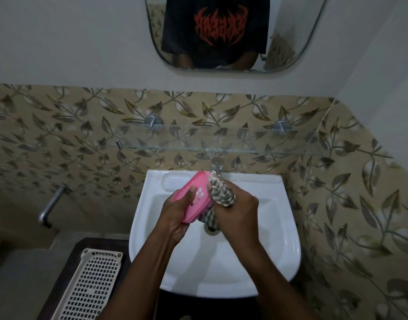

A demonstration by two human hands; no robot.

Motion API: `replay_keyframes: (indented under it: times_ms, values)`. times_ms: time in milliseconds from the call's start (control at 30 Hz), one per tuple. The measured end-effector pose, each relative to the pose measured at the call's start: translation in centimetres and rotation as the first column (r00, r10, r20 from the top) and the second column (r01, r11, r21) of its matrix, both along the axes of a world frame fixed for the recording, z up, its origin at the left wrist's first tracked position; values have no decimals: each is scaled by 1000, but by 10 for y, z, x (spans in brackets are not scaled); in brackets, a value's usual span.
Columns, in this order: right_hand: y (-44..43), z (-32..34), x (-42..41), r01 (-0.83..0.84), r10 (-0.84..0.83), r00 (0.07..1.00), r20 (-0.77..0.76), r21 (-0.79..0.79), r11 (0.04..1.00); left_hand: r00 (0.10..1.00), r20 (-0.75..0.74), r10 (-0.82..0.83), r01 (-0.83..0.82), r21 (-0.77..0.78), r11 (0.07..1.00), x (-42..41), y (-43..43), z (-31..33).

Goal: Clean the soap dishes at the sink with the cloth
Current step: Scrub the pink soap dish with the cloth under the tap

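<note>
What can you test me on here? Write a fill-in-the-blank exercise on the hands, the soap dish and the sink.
1. The left hand holds a soap dish coloured ____.
2. The right hand grips a checked ____ against the dish.
3. Both hands work above the white ____.
4. The glass shelf hangs below the ____ on the wall.

Missing words: pink; cloth; sink; mirror
</note>
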State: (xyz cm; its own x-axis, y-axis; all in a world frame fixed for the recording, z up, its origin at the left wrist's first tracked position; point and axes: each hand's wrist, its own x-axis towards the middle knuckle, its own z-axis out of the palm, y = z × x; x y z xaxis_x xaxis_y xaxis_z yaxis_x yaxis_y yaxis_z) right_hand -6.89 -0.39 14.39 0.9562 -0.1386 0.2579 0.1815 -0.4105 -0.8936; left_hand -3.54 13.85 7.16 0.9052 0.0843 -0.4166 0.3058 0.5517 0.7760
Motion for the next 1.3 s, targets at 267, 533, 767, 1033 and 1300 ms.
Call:
replay_keyframes:
  times_ms: [267,533,767,1033,1300]
  values:
    - [-26,13,35,-138,136,911,-389,23,990,995,7,-99,94,244,965,-16,-3,7]
    - [-25,-19,27,166,-67,874,-481,166,972,989,91,-117,125,-84,989,-14,10,13]
    - [-13,-33,13,368,-139,820,-556,324,871,969,217,118,-42,-323,946,-23,-22,7]
    - [-23,-38,-4,51,-83,993,-83,-333,941,978,88,190,-171,-191,967,-14,-21,9]
    - [-25,-29,4,5,281,935,216,-802,598,974,204,94,-96,2,995,-20,-35,27]
